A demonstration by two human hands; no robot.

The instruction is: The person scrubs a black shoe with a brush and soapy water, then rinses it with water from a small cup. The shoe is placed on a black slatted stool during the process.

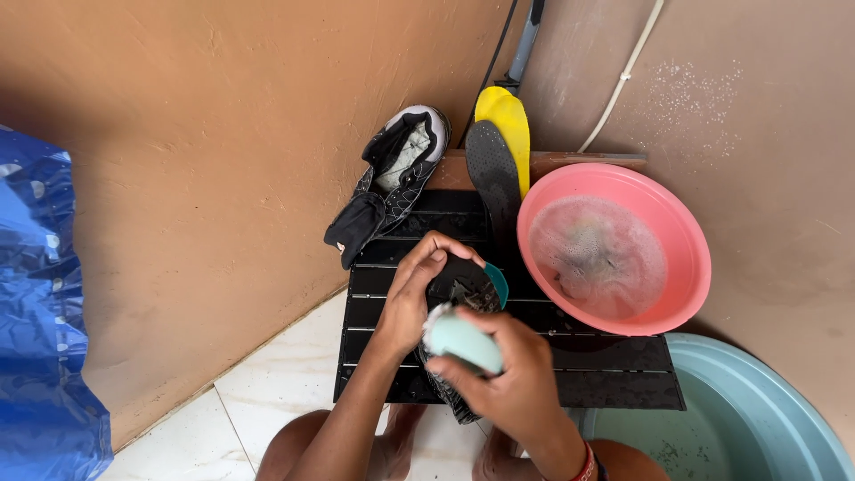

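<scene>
Right hand [512, 379] is clenched on a pale green brush [461, 340] laid against the dark shoe [459, 294], which is gripped by the left hand [414, 298] above the black table [614, 374], long axis running toward the body.

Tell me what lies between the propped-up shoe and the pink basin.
In the head view, two insoles lean there: a dark grey insole in front and a yellow insole behind it, between the shoe and the pink basin.

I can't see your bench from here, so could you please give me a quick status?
Left hand gripping dark shoe on black slatted table. Right hand holding pale green brush against it. Pink basin of soapy water alongside; nothing in the way.
</scene>
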